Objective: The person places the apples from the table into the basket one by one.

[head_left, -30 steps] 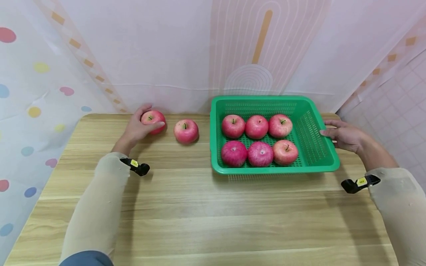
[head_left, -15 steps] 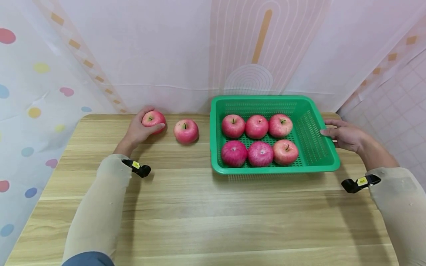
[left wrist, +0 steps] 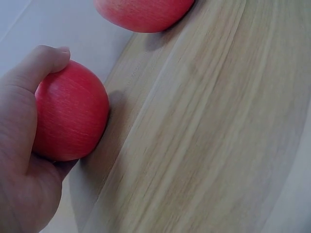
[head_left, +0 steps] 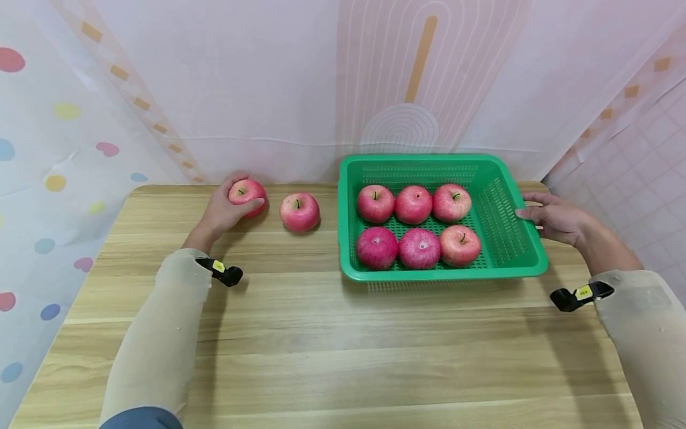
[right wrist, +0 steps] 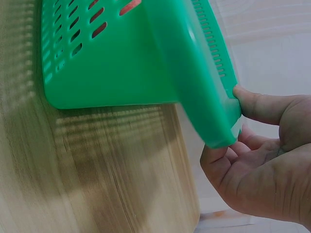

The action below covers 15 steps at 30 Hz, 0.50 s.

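Apples first, head view: eight in all. Six sit in the basket (head_left: pixel 527 250), two rows of three. Two lie on the counter (head_left: pixel 332 357), well left of the basket. Left hand (head_left: pixel 222 210) is wrapped round the far-left apple (head_left: pixel 248 193) near the counter's back edge, fingers curled over its top and sides. Loose apple (head_left: pixel 300 211) sits just beside it, not touching. Right hand (head_left: pixel 557 219) grips the basket's right rim, thumb over the top. One basket, one counter.

Left wrist view: held apple (left wrist: pixel 70 114) fills the palm, thumb (left wrist: pixel 41 65) pressed on its upper side. Skin looks smooth and glossy, so likely a bit slippery; round, firm, probably light enough for one hand. A wrap across its widest part, as here, seems the surest hold. Whether it rests on the counter or is just clear of it, I cannot tell. Edge of the second apple (left wrist: pixel 143 12) shows at top.

Right wrist view: basket wall (right wrist: pixel 126 63) is thin perforated plastic, stiff at the rim, likely flexing elsewhere. Fingers (right wrist: pixel 262 104) pinch the rim corner, thumb above, others curled beneath.
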### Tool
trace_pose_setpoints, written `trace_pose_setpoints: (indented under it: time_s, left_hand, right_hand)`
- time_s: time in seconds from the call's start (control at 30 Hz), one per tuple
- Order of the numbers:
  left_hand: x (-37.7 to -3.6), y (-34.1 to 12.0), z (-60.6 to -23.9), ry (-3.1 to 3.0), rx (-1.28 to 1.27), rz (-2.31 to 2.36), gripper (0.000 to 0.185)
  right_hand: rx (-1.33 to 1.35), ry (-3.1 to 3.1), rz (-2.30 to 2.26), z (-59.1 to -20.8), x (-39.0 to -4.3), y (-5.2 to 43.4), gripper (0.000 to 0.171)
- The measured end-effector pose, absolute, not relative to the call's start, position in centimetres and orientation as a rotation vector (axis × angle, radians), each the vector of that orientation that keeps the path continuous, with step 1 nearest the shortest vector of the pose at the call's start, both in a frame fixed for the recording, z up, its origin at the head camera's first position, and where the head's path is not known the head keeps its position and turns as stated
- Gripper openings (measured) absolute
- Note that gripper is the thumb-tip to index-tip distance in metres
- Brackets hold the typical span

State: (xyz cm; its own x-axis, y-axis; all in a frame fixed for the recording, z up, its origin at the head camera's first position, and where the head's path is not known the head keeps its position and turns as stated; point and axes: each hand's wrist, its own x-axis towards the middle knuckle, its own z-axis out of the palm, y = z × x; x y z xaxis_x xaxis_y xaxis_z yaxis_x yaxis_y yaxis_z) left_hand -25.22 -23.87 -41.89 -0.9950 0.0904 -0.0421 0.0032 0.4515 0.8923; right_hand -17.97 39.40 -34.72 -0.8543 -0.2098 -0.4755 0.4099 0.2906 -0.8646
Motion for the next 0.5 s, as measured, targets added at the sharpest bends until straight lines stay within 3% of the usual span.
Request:
trace_pose_setpoints:
  time_s: [0.5]
  left_hand:
    - [-25.9,-26.1,-43.7,2.662,0.072,1.511,0.076]
  right_hand:
    - [0.209,2.075,-1.578,-34.7,-18.0,39.3,0.027]
